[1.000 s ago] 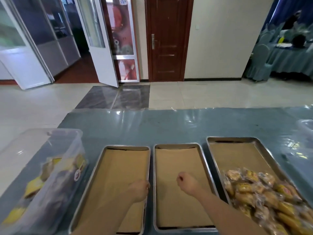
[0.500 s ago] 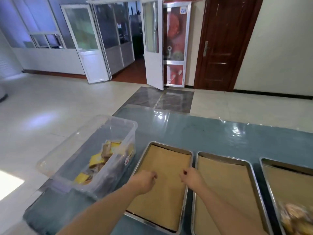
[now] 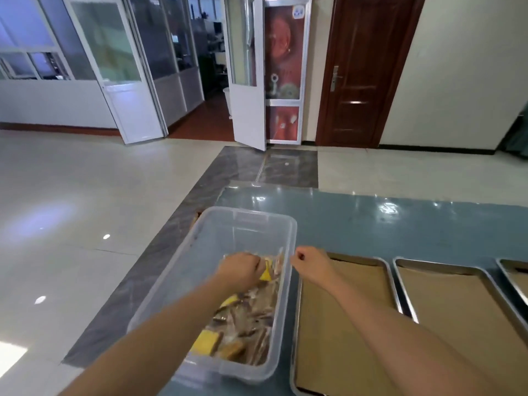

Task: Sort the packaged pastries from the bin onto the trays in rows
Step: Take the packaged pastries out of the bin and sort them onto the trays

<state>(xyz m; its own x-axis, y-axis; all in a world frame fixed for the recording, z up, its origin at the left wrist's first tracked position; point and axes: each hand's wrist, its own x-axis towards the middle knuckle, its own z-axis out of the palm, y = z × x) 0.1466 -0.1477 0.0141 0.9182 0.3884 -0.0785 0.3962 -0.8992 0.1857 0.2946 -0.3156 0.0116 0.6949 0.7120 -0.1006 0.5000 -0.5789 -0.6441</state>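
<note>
While left hand (image 3: 240,268) reaches in bin (image 3: 251,224) | fingers curled onto yellow pastry pack (image 3: 266,274), directly beneath | right hand (image 3: 310,265) fisted, empty, beside bin, over nearest tray (image 3: 390,270)

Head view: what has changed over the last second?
The left hand went from over the tray into the clear bin and now grips a yellow packet. The right hand moved beside the bin, still fisted and holding nothing. Trays unchanged.

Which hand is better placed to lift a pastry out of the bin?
Left. The left hand is already down inside the bin, on the packets; the right hand hovers curled beside its rim.
</note>
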